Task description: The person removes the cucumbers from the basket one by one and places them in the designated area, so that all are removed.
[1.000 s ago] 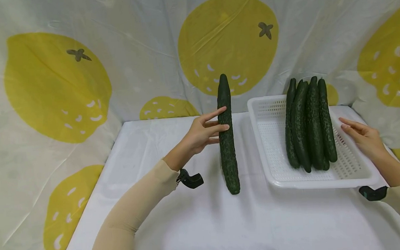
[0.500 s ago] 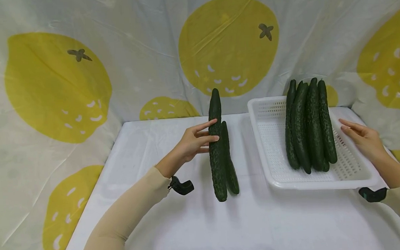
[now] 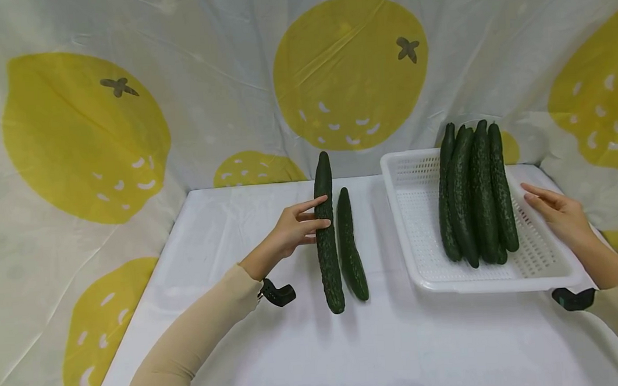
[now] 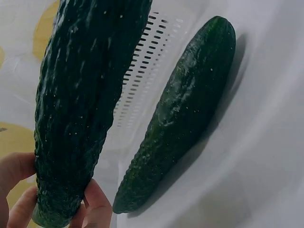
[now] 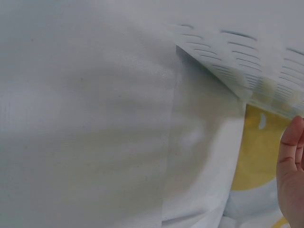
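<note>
My left hand (image 3: 290, 228) grips a long dark green cucumber (image 3: 327, 262) around its middle, thumb on one side and fingers on the other. Just to its right a second, shorter-looking cucumber (image 3: 350, 252) lies lengthwise on the white table. In the left wrist view the held cucumber (image 4: 85, 95) looms large, beside the lying cucumber (image 4: 180, 114). At the right, my right hand (image 3: 564, 214) is at the outer side of a white plastic basket (image 3: 466, 287), its fingers extended along the rim. The right wrist view shows this hand (image 5: 290, 166) at the basket's slotted wall (image 5: 242, 52).
Several cucumbers (image 3: 462, 208) lean together inside the basket, their tips above its back rim. A faint clear tray-like shape (image 3: 187, 269) lies at the table's left. Behind the table (image 3: 391, 352) and at its sides hangs a lemon-print cloth (image 3: 220, 93).
My left hand has carried its cucumber leftward and a little nearer, uncovering the cucumber lying on the table. My right hand and the basket have stayed put.
</note>
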Tool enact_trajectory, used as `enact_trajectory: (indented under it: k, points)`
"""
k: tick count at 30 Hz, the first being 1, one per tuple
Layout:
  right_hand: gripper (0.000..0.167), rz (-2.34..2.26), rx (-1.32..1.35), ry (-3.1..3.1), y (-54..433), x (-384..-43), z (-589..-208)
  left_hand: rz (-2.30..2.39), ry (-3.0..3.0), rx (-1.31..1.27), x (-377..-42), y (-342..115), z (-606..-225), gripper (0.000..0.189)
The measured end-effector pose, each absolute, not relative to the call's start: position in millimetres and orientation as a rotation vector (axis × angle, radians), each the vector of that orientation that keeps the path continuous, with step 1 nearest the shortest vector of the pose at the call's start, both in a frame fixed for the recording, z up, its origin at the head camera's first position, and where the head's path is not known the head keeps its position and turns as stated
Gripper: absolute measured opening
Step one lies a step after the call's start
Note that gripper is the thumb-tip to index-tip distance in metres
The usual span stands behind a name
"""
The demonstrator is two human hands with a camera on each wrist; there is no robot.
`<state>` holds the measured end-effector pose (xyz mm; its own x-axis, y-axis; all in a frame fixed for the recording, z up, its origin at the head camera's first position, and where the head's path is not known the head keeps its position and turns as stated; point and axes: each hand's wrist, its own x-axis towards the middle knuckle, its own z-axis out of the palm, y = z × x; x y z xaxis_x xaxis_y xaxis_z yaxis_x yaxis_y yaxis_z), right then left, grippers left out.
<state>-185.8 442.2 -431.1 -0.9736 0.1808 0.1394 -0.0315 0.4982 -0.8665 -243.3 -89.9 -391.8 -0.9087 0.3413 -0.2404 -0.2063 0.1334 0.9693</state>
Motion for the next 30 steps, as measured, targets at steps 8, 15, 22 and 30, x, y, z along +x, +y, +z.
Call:
enact_trajectory:
  k: [8,15,22,30]
  points:
    - [0.040,1.458,-0.142,-2.536,442.0,-185.5,-430.7,1.811,2.044,0.087,-249.3,-94.1,-406.3,0.060]
    - [0.041,1.455,-0.146,-2.543,441.6,-185.5,-429.6,1.823,2.038,0.059,-252.1,-96.2,-417.7,0.060]
    - [0.042,1.435,-0.157,-2.557,439.9,-185.8,-429.6,1.808,2.039,0.017,-253.3,-95.4,-428.0,0.059]
    - [0.041,1.476,-0.157,-2.540,440.6,-185.5,-430.8,1.804,2.072,0.013,-259.4,-93.4,-436.5,0.057]
